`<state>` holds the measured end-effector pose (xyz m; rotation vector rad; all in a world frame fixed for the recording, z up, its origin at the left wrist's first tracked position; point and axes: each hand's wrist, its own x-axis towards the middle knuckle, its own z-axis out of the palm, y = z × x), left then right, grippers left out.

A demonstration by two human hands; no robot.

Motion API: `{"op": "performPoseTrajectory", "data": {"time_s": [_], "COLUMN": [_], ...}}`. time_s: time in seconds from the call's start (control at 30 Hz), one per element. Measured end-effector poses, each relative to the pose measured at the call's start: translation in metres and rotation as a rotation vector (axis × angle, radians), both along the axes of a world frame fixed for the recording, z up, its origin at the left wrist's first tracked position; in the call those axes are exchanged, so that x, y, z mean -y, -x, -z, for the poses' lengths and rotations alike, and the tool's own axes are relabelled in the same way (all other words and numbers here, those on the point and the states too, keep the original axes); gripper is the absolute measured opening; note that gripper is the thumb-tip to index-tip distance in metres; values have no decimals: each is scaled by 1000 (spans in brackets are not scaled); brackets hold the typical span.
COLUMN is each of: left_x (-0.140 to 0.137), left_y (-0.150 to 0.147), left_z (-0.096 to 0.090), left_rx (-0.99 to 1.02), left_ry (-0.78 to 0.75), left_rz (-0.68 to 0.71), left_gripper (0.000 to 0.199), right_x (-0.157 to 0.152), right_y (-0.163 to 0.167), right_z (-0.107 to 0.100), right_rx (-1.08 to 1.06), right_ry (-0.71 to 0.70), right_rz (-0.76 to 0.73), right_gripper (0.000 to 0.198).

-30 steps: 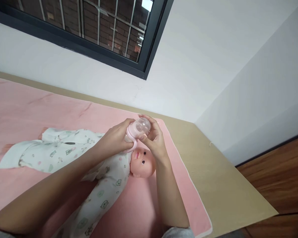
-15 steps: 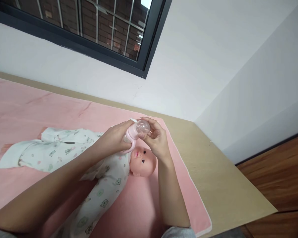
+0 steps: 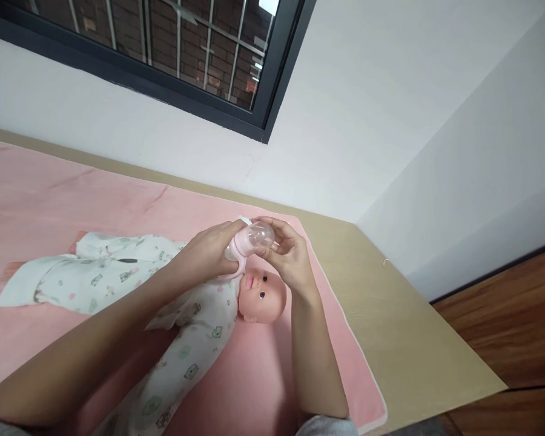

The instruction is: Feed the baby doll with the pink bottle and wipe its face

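Pink cloth (image 3: 68, 189) covers the table (image 3: 386, 309); toward its far right corner, by the doll (image 3: 264, 300), I see the bottle (image 3: 243, 244) slanting, body in the left hand (image 3: 212, 248)'s firm grip, clear cap (image 3: 264, 232) toward and within the right hand (image 3: 291, 255)'s.

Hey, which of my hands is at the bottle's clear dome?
Your right hand, with its thumb and fingers around the clear dome. Your left hand instead holds the bottle by its other end, near the pink handle.

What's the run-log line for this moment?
Left hand: gripping baby bottle; right hand: around its clear dome; doll: lying face up on pink mat
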<state>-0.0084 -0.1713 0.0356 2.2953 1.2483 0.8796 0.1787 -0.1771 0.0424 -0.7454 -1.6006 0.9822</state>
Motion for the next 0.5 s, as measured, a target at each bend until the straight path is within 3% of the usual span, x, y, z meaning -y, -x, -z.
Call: {"op": "performPoseTrajectory", "data": {"time_s": [0.5], "left_x": [-7], "left_y": [3], "left_z": [6], "left_rx": [-96], "left_ry": [-35], "left_rz": [-34], "left_gripper": [50], "right_x": [0], "right_y": [-2], "right_z": [0], "right_rx": [10], "right_ry": [30], "right_rz": [-33], "right_gripper": [48]}}
